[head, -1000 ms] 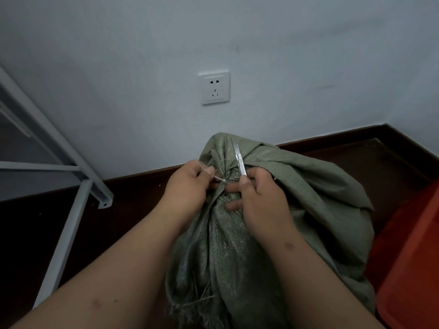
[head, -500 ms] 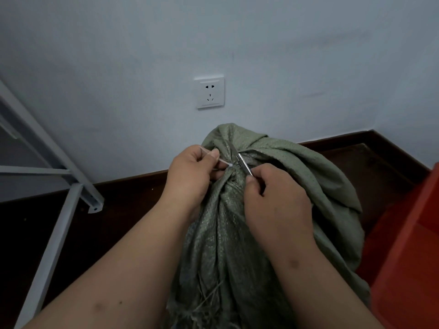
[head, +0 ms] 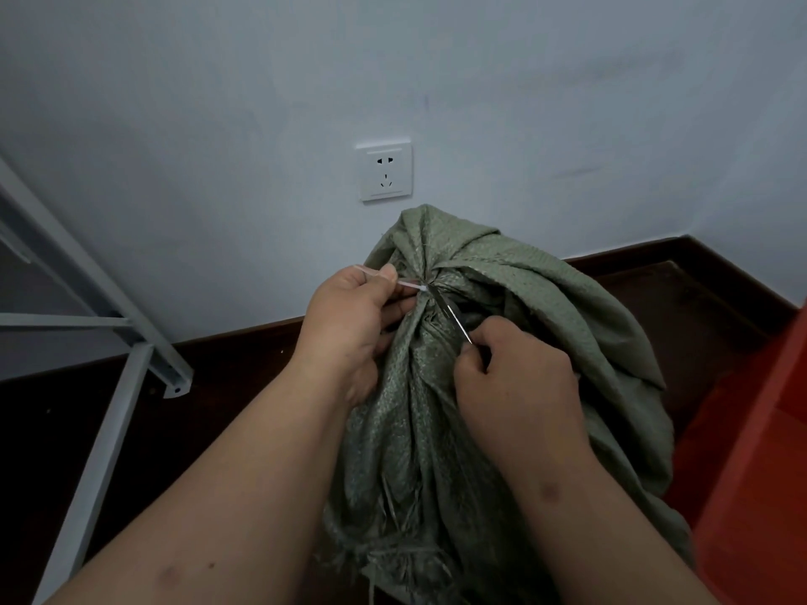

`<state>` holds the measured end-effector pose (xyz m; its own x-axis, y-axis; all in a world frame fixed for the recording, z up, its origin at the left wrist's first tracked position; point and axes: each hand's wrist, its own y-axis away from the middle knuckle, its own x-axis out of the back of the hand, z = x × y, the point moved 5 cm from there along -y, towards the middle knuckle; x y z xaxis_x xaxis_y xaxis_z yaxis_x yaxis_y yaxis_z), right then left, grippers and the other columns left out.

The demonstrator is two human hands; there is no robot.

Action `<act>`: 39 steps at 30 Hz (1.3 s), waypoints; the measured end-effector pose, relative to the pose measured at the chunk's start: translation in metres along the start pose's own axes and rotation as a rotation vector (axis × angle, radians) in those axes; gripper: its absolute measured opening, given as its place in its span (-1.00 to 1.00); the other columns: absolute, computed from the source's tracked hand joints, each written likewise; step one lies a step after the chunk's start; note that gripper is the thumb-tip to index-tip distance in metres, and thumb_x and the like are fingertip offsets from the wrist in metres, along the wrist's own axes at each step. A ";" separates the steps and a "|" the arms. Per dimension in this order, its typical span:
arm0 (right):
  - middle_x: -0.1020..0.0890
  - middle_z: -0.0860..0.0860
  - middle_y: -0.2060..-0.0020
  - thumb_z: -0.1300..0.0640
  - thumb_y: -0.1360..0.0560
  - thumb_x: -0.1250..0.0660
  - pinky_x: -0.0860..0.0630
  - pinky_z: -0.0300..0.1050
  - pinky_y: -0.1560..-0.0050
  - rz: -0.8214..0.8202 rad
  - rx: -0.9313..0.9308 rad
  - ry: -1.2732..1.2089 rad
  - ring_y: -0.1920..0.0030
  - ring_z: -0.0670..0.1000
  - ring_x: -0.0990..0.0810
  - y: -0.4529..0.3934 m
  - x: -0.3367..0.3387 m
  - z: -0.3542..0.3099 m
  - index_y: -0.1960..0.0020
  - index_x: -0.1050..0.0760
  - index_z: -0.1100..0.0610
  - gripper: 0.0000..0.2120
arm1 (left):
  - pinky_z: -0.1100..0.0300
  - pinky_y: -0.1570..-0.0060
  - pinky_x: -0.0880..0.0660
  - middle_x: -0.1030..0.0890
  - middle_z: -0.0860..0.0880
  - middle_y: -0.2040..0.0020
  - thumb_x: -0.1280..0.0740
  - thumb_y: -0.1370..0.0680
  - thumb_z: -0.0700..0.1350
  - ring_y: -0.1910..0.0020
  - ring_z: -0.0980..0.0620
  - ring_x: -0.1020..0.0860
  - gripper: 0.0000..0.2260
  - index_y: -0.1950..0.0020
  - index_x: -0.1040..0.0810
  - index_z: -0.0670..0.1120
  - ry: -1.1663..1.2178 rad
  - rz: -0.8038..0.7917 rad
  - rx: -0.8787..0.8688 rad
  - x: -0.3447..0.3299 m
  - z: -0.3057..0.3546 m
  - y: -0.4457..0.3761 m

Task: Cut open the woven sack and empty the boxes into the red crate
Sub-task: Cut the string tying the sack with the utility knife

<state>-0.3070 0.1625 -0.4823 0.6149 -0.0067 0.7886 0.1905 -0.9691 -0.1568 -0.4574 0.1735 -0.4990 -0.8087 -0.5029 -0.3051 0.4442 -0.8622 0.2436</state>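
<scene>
A grey-green woven sack (head: 546,342) stands against the wall, its neck bunched and bound by a white tie (head: 408,285). My left hand (head: 349,316) pinches the tie's free end and pulls it out to the left of the knot. My right hand (head: 515,377) grips a thin metal blade (head: 452,314) whose tip lies at the knot, right beside the tie. The red crate (head: 760,451) shows at the right edge, close to the sack. No boxes are visible; the sack hides its contents.
A grey metal rack frame (head: 109,334) slants across the left, its foot on the dark floor. A white wall socket (head: 384,171) sits above the sack. Dark skirting runs along the wall into the right corner. Frayed sack threads hang at the bottom.
The blade has tipped down from upright so its point meets the knot. My left hand has drawn the white tie taut to the left. The view has shifted, bringing more crate in.
</scene>
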 end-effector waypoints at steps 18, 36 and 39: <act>-0.37 0.04 0.22 0.13 -0.52 -0.17 -0.15 -0.13 0.21 0.110 0.009 -0.030 0.23 0.08 -0.28 -0.003 0.005 -0.008 0.21 -0.26 0.07 -0.85 | 0.02 0.08 -0.61 -0.59 -0.16 0.13 -0.39 -0.36 -0.18 0.19 -0.05 -0.59 -0.87 0.18 -0.48 -0.16 0.158 -0.307 0.108 -0.006 -0.007 0.000; -0.41 0.05 0.18 0.14 -0.50 -0.20 -0.23 -0.11 0.16 0.132 -0.056 -0.134 0.18 0.10 -0.36 -0.002 0.003 -0.006 0.17 -0.32 0.09 -0.92 | -0.07 0.10 -0.63 -0.62 -0.12 0.41 -0.27 -0.55 -0.29 0.38 -0.03 -0.66 -0.78 0.30 -0.45 -0.20 0.445 -0.236 0.138 -0.018 -0.010 0.006; -0.39 0.04 0.20 0.15 -0.49 -0.20 -0.17 -0.14 0.18 0.161 -0.060 -0.145 0.21 0.08 -0.33 -0.002 0.004 -0.008 0.18 -0.31 0.09 -0.90 | -0.07 0.09 -0.64 -0.63 -0.14 0.36 -0.27 -0.55 -0.30 0.32 -0.06 -0.67 -0.81 0.27 -0.46 -0.21 0.475 -0.264 0.137 -0.020 -0.009 0.008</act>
<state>-0.3107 0.1625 -0.4744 0.7383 -0.1312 0.6616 0.0375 -0.9714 -0.2344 -0.4343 0.1760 -0.4995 -0.6091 -0.2703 -0.7456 0.1703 -0.9628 0.2099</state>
